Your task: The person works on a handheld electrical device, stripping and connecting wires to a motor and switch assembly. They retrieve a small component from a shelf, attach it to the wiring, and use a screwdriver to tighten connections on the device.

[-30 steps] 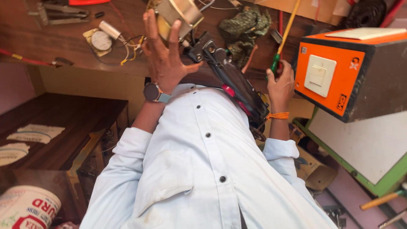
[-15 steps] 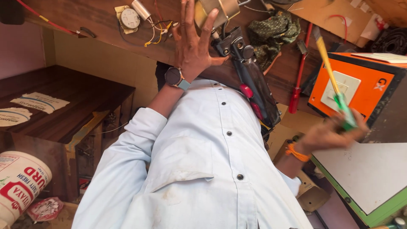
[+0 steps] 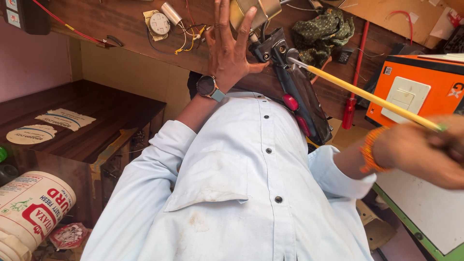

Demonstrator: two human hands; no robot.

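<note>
My left hand [image 3: 227, 46], with a wristwatch [image 3: 209, 87] on its wrist, lies flat with fingers spread on the wooden bench [image 3: 121, 24], beside a brass-coloured metal box [image 3: 251, 12] and a black device [image 3: 290, 82]. My right hand [image 3: 425, 152], blurred at the right edge and wearing an orange wristband, grips a long yellow screwdriver [image 3: 367, 96]. Its metal tip rests on the top of the black device. My white shirt fills the lower middle.
An orange box with a white switch [image 3: 411, 94] stands at right, with a red-handled screwdriver [image 3: 350, 111] beside it. A green cloth [image 3: 324, 29] and a round white part with wires [image 3: 158, 23] lie on the bench. A white tub [image 3: 29, 208] sits lower left by a dark wooden shelf [image 3: 96, 130].
My right hand has dropped from the bench to the right edge, and the yellow screwdriver has swung so its tip meets the black device. My left hand stays spread on the bench.
</note>
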